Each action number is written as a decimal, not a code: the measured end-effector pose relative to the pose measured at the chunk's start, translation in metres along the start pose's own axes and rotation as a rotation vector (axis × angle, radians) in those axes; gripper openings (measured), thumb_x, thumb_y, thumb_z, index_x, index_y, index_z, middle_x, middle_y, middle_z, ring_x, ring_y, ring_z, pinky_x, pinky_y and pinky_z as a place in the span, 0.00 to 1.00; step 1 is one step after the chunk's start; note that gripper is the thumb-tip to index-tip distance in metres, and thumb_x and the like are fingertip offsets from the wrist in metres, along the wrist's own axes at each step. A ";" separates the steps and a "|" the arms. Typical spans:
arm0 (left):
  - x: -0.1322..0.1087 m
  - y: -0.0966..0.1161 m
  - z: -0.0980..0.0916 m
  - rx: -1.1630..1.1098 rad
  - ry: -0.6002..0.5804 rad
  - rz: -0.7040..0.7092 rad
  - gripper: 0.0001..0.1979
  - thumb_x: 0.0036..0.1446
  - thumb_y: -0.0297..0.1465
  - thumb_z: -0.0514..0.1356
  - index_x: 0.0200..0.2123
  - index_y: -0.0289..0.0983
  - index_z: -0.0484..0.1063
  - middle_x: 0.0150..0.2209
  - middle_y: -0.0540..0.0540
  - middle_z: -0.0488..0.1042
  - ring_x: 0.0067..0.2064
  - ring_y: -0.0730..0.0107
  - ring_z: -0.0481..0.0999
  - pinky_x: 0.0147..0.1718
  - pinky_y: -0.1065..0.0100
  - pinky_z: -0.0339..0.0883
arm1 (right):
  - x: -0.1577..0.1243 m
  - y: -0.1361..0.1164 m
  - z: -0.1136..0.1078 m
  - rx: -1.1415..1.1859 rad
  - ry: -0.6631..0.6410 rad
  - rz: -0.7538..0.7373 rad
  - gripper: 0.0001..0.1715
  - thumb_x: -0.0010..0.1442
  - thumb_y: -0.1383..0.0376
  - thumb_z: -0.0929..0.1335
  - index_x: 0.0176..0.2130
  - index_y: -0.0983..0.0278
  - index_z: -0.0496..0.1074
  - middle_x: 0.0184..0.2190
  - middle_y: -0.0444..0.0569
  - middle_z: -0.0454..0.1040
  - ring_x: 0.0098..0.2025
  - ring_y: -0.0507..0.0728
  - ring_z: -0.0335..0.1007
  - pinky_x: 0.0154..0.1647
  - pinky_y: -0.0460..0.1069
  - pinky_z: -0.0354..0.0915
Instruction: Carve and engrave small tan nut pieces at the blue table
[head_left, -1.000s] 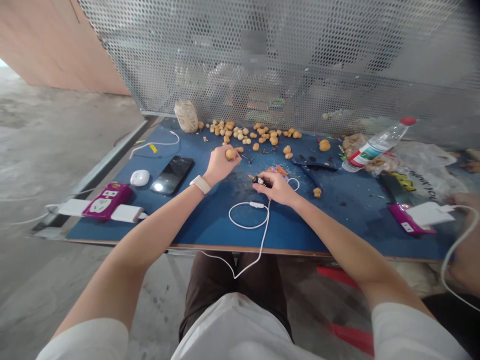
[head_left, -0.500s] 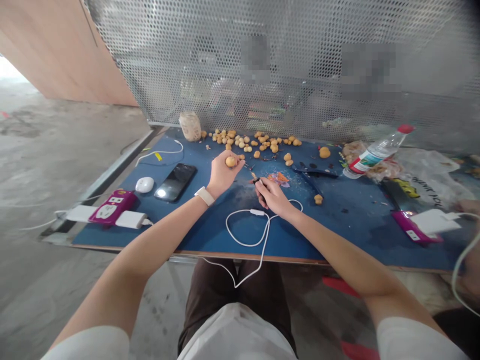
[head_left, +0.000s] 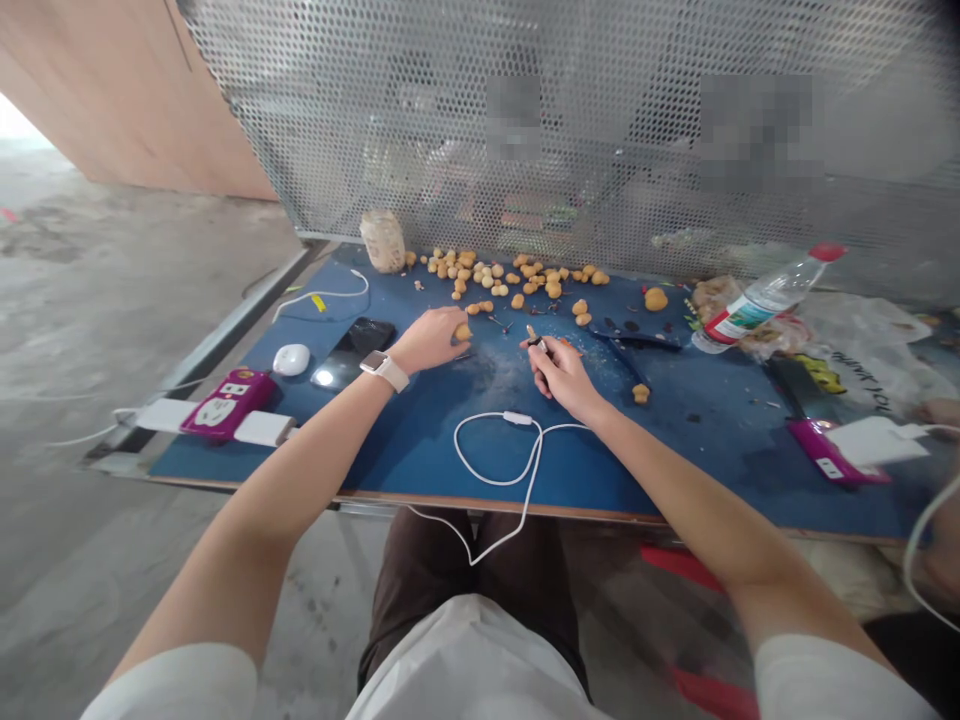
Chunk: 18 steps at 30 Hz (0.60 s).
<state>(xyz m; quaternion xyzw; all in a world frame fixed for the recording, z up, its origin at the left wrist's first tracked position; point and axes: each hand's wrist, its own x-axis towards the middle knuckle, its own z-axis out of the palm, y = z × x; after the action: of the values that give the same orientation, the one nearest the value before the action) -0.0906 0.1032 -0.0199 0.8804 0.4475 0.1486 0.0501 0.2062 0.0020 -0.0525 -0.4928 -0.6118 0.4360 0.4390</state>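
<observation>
- the blue-topped work table point(head_left: 420, 470) spans the view, with a perforated metal screen point(head_left: 570, 120) along its far side and a concrete floor point(head_left: 112, 300) to the left
- a crumpled plastic bag point(head_left: 862, 335) lies at the right end, just beside a tilted water bottle point(head_left: 765, 298) with a red cap
- a white cable point(head_left: 495, 450) loops across the near part of the table and drops over the edge
- the left hand point(head_left: 427, 340) is curled closed around a small tan lump point(head_left: 463, 332), its fingers nearly covering it, toward the middle of the table
- the right hand point(head_left: 562, 378) is narrowed to a pinch on a small pointed tool point(head_left: 537, 340), just right of the left hand but not touching it
- a black phone point(head_left: 367, 336) lies partly under the left wrist, which wears a white-strapped watch point(head_left: 384, 371)
- a white earbud case point(head_left: 291, 360) sits just left of the phone
- many more tan lumps point(head_left: 495, 280) are scattered in a band along the far edge
- one loose tan lump point(head_left: 640, 394) sits to the right of the right hand
</observation>
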 end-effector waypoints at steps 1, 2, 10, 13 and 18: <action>-0.003 -0.001 -0.002 0.025 -0.022 0.017 0.07 0.72 0.31 0.73 0.51 0.41 0.84 0.58 0.34 0.90 0.64 0.36 0.90 0.65 0.48 0.81 | 0.001 0.000 -0.002 -0.005 0.021 -0.003 0.45 0.71 0.21 0.77 0.55 0.55 0.79 0.37 0.41 0.72 0.23 0.52 0.64 0.19 0.52 0.57; -0.005 -0.001 -0.005 0.055 -0.028 0.014 0.08 0.72 0.30 0.73 0.53 0.40 0.84 0.59 0.33 0.90 0.65 0.35 0.90 0.65 0.48 0.81 | 0.003 0.000 -0.005 -0.010 0.041 -0.009 0.45 0.71 0.21 0.77 0.55 0.56 0.79 0.37 0.41 0.72 0.23 0.52 0.64 0.20 0.52 0.57; -0.005 -0.032 -0.024 0.170 0.112 -0.258 0.15 0.74 0.21 0.61 0.55 0.38 0.85 0.65 0.23 0.88 0.71 0.23 0.86 0.69 0.35 0.78 | 0.011 0.001 -0.022 -0.109 0.154 -0.029 0.40 0.66 0.29 0.82 0.54 0.57 0.78 0.34 0.43 0.80 0.24 0.54 0.67 0.25 0.53 0.62; -0.005 -0.047 -0.021 0.171 0.103 -0.322 0.16 0.74 0.21 0.61 0.57 0.38 0.85 0.66 0.23 0.88 0.71 0.24 0.86 0.68 0.36 0.78 | 0.012 0.002 -0.024 -0.129 0.153 -0.042 0.37 0.66 0.33 0.81 0.54 0.58 0.79 0.30 0.41 0.78 0.25 0.56 0.68 0.27 0.53 0.63; -0.004 -0.052 -0.010 0.133 0.086 -0.307 0.13 0.72 0.22 0.64 0.54 0.38 0.85 0.64 0.24 0.89 0.69 0.25 0.88 0.68 0.36 0.80 | 0.019 0.013 -0.032 -0.162 0.166 -0.082 0.33 0.66 0.37 0.81 0.54 0.58 0.80 0.30 0.41 0.76 0.28 0.59 0.73 0.33 0.55 0.68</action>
<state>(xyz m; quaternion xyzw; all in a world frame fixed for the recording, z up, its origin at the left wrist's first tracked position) -0.1358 0.1305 -0.0230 0.7958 0.5875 0.1468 -0.0053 0.2374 0.0261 -0.0551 -0.5356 -0.6263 0.3246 0.4643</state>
